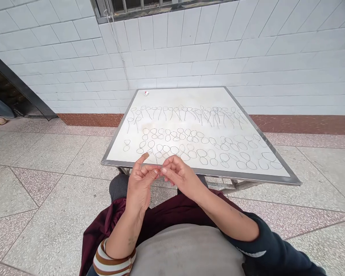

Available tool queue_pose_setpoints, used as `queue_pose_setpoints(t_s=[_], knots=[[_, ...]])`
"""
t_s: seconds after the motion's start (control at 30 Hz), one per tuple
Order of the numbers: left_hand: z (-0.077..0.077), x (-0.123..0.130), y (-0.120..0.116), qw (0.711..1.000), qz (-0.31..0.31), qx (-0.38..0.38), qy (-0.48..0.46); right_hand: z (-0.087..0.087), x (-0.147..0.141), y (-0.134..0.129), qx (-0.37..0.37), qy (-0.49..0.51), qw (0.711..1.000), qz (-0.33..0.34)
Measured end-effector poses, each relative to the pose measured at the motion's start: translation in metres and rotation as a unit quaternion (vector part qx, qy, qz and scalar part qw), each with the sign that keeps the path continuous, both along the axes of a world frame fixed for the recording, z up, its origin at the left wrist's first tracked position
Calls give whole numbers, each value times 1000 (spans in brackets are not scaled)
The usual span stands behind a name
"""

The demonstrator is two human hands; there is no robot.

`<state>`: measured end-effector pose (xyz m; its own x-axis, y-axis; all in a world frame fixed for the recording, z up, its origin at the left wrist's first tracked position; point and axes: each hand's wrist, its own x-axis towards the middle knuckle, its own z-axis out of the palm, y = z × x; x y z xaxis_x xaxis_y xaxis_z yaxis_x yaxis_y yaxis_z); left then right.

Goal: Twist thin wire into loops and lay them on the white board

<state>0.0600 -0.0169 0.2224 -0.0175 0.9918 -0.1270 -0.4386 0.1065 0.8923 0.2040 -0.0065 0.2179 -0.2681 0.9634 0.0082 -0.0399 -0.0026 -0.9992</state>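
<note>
My left hand [141,180] and my right hand [179,174] meet at the table's near edge, fingertips almost touching. Each pinches a thin dark wire [156,195], whose end hangs down below the fingers. The left index finger points up, away from the pinch. On the white tabletop [175,96] lie rows of thin wire pieces. The back row has single loops with long tails [183,111]. Nearer to me are pieces bent into double loops [211,157], spread across the table.
A small white and red object [146,93] sits at the table's back left. The table has a grey metal rim [201,171] and stands against a tiled wall [166,57]. My knees are under its near edge.
</note>
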Motion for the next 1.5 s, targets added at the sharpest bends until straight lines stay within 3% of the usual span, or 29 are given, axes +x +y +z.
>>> queue_pose_setpoints(t_s=[0.17, 0.43, 0.67, 0.93, 1.5], knots=[[-3, -4, 1, 999, 49, 6, 18, -16, -16, -9, -32, -8, 999, 19], [-18, -8, 12, 995, 86, 24, 45, -40, -25, 2, -63, 24, 997, 24], [-28, -13, 18, 996, 90, 20, 5, -33, -27, 5, -104, 96, 989, 35], [-28, -22, 21, 988, 151, 5, -21, -33, -26, 1, -122, 110, 983, 79], [-25, -13, 5, 992, 118, 26, 36, -31, -31, -10, -80, 83, 989, 94]])
